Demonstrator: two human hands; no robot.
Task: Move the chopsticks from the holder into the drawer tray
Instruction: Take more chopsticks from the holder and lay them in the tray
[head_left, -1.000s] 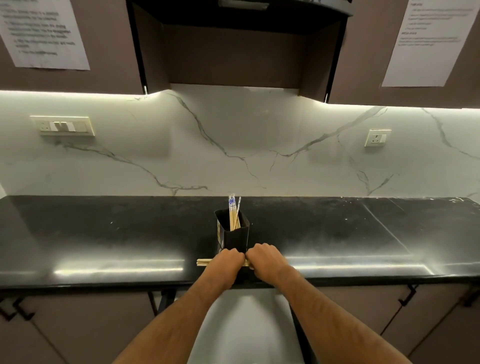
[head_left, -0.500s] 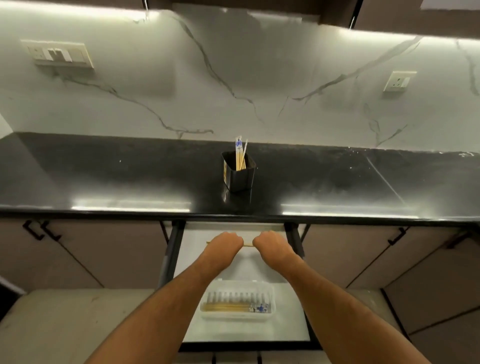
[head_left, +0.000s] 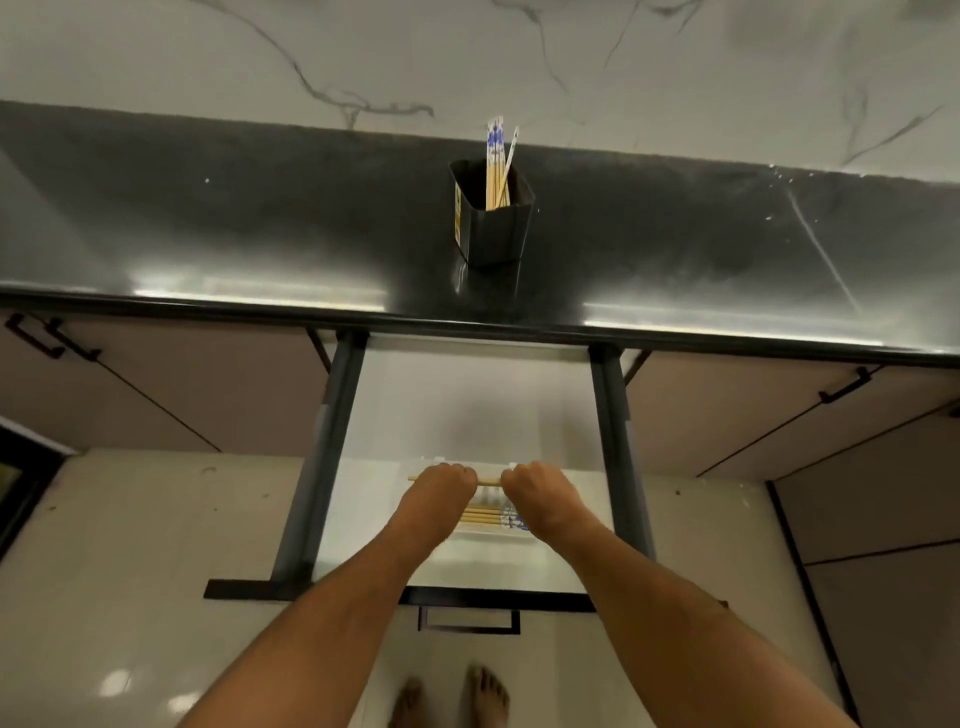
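A black holder stands on the dark countertop with a few chopsticks upright in it, their tops patterned blue and white. Below, the drawer is pulled out. My left hand and my right hand are both shut on a horizontal bundle of wooden chopsticks, held just above the clear tray in the drawer. Several chopsticks lie in that tray, partly hidden by my hands.
Closed cabinet doors with black handles flank the drawer on both sides. The drawer's dark rails and front handle jut toward me. My bare feet stand on the pale tiled floor.
Both hands carried the chopstick bundle from the counter edge down over the open drawer to just above the tray. The view has tilted downward.
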